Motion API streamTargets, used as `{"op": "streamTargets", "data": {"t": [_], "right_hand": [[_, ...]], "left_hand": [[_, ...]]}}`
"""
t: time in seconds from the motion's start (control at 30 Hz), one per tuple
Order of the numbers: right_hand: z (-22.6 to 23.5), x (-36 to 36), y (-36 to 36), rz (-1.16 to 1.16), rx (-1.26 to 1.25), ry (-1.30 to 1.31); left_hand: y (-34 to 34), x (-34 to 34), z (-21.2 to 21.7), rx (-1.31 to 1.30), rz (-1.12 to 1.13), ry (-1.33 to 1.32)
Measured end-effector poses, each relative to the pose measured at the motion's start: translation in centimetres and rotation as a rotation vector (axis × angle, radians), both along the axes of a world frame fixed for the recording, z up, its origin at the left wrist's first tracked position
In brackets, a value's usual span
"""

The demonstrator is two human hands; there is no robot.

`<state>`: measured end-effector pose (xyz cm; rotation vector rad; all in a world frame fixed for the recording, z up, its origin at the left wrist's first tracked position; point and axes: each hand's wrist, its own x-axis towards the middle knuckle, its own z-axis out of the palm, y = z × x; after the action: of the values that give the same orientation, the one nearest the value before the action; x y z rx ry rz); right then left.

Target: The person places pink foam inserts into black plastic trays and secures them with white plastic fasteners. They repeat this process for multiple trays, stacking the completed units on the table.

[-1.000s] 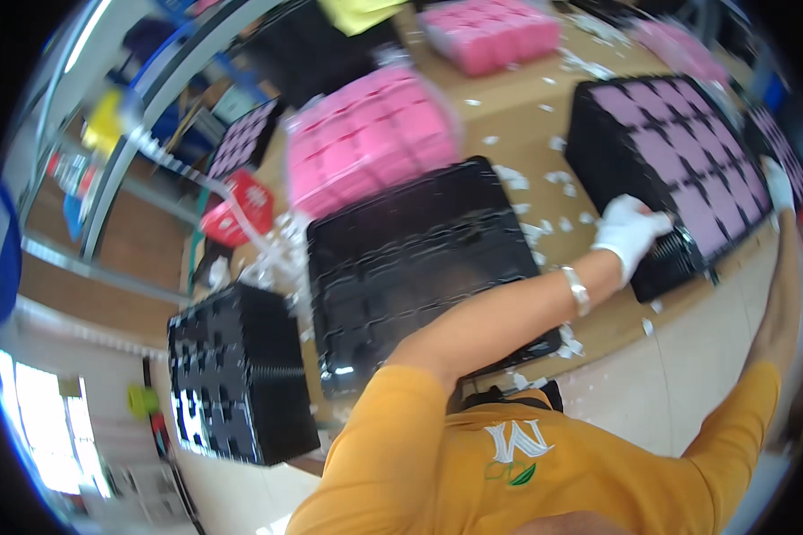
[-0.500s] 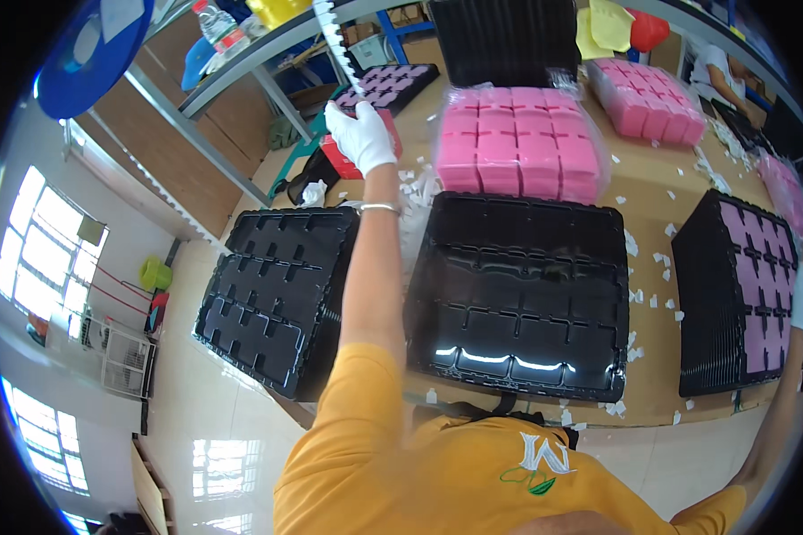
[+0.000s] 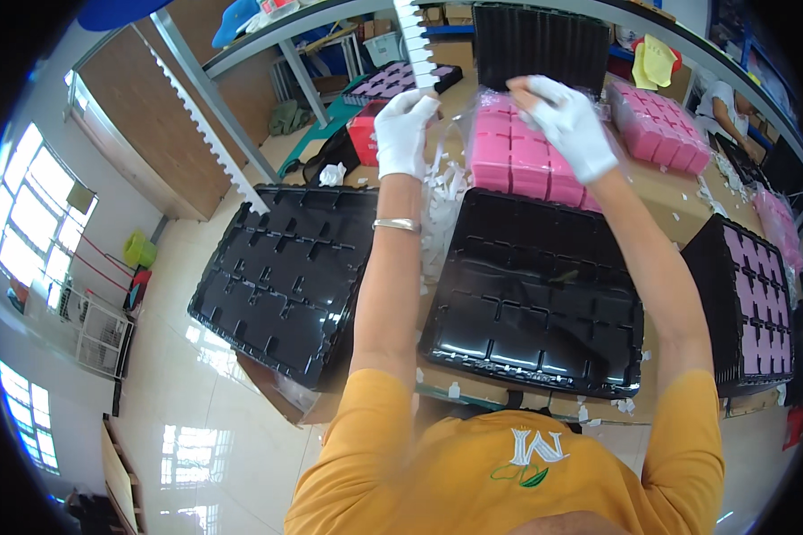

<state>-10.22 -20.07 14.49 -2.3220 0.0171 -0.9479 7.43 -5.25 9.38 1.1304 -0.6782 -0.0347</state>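
My white-gloved left hand [image 3: 406, 134] pinches the lower end of a white notched strip [image 3: 415, 45] that hangs from above. Over a plastic-wrapped stack of pink foam blocks [image 3: 509, 147] is my right hand [image 3: 567, 129], also gloved with bare fingertips. Its fingers point left toward the strip, loosely stretched, and I see nothing in them. A glossy black compartment tray [image 3: 535, 294] lies in front of me, below and between my forearms. To the left, a stack of black trays [image 3: 281, 276] stands partly behind my left forearm.
Right of me stands a tall stack of black trays holding lilac foam [image 3: 754, 294]. A second white notched strip [image 3: 201, 125] hangs at left beside a metal post. A red box [image 3: 364, 134], more pink foam [image 3: 660, 125] and paper scraps lie on the table. Another person [image 3: 723, 111] sits far right.
My right hand has come from the foam-filled stack at far right to above the pink foam. My left hand and the strip appear farther right; the view has shifted too.
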Motion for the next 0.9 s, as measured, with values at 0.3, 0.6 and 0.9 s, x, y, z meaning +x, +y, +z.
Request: {"op": "streamTargets", "data": {"t": [0.3, 0.6, 0.9], "right_hand": [[-0.8, 7.9, 3.9, 0.294, 0.601, 0.185], [-0.7, 9.0, 3.6, 0.253, 0.618, 0.186], [-1.1, 9.8, 2.5, 0.317, 0.361, 0.073]], "left_hand": [[3.1, -4.1, 0.3, -0.004, 0.04, 0.077], [2.6, -3.3, -0.2, 0.09, 0.057, 0.076], [1.8, -2.0, -1.4, 0.285, 0.516, -0.362]]}}
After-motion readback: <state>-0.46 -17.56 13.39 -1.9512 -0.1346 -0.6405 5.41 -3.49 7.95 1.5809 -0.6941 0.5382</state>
